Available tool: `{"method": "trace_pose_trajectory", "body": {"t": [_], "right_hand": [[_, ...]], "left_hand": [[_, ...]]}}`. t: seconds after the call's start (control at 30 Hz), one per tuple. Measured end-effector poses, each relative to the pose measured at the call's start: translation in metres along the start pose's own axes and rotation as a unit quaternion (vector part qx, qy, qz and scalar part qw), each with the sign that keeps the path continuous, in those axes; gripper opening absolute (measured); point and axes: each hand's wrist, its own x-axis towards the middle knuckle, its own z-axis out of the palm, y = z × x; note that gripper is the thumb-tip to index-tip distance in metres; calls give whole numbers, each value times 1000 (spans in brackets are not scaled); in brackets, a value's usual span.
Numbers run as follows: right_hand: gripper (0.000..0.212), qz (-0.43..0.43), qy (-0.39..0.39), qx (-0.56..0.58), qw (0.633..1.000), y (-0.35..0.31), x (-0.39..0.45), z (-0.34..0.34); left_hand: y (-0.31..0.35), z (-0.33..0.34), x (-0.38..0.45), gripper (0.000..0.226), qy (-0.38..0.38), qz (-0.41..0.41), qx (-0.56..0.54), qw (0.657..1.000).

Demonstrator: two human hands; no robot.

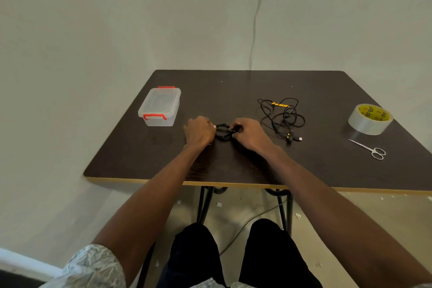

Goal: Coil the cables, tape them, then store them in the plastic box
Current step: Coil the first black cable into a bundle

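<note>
A small black coiled cable (224, 131) lies at the middle of the dark table, held from both sides. My left hand (199, 131) grips its left edge and my right hand (250, 133) pinches its right edge near the plug. A second black cable (281, 117) with yellow parts lies loose and tangled to the right. The clear plastic box (160, 106) with red clips stands closed at the left. A roll of clear tape (369, 119) sits at the far right, with small scissors (369, 148) in front of it.
The dark table (257, 166) has a light front edge close to my knees. A pale wall rises behind and to the left of it. A thin wire hangs down the wall behind the table.
</note>
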Motion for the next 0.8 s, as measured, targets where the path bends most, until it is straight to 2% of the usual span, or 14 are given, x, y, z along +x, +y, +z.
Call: {"method": "trace_pose_trajectory", "body": {"t": [0.17,0.3,0.47,0.53,0.63,0.8], "right_hand": [[30,-21,-15,-8,1000,1,-3,1],[23,-44,27,-14,999,-4,-6,6],[5,-1,44,14,999,-11,-4,6],[7,20,45,45,998,-11,3,0],[10,38,16,57,998,-8,10,-12],[11,-1,-30,-15,999,-4,13,-12]], "left_hand": [[-14,6,-2,15,48,25,-72,996],[-15,6,-1,18,54,48,-72,995],[-19,6,-2,19,32,78,-63,994],[-19,5,-2,16,32,76,-65,994],[-18,6,0,11,32,73,-69,994],[-15,6,5,11,54,60,-68,994]]}}
